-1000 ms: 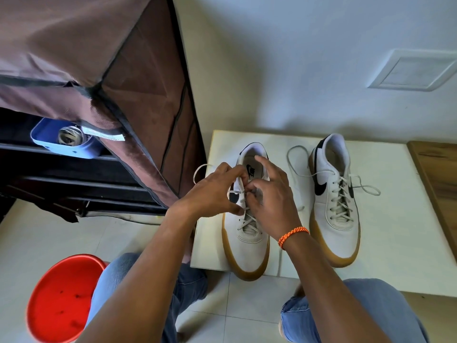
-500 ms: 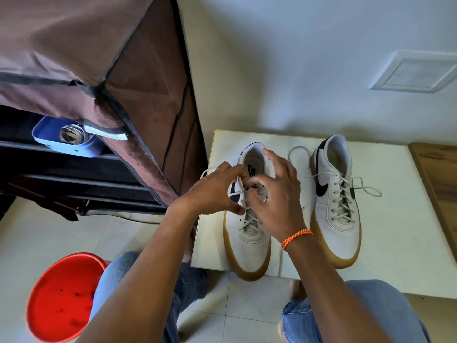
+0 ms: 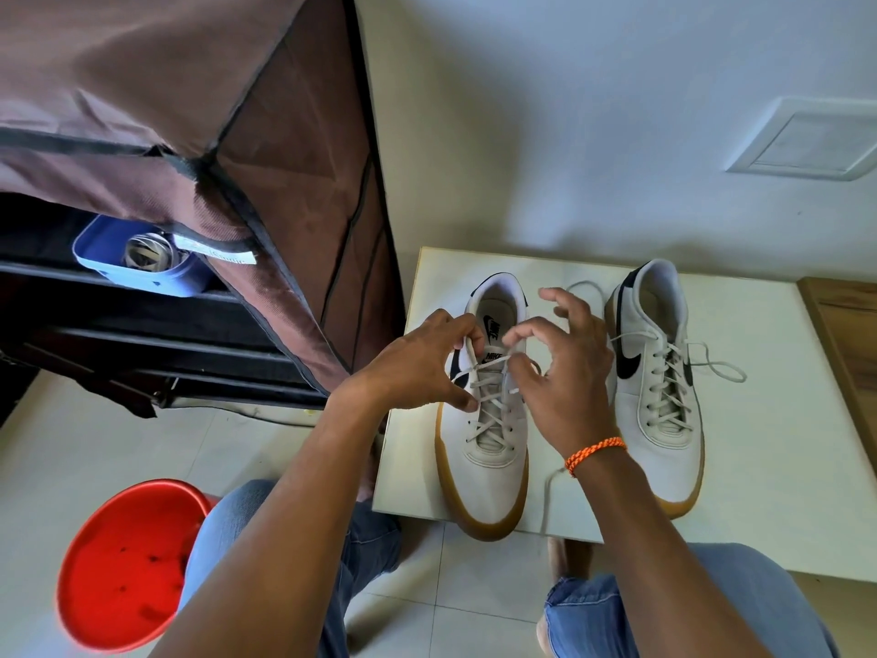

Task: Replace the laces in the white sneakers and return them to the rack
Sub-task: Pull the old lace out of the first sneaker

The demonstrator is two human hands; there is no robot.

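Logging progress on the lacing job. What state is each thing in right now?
Left sneaker: laced, lace ends being worked at the top.
Right sneaker: laced, untied, ends loose on the board.
Left hand: pinches a lace end.
Right hand: pinches the lace, other fingers spread.
Rack: cover lifted, shelves open.
Red bucket: upright on the floor.

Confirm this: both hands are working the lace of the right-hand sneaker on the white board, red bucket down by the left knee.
Wrong shoe. The head view shows the left hand and right hand on the lace of the left-hand sneaker; the rest holds.
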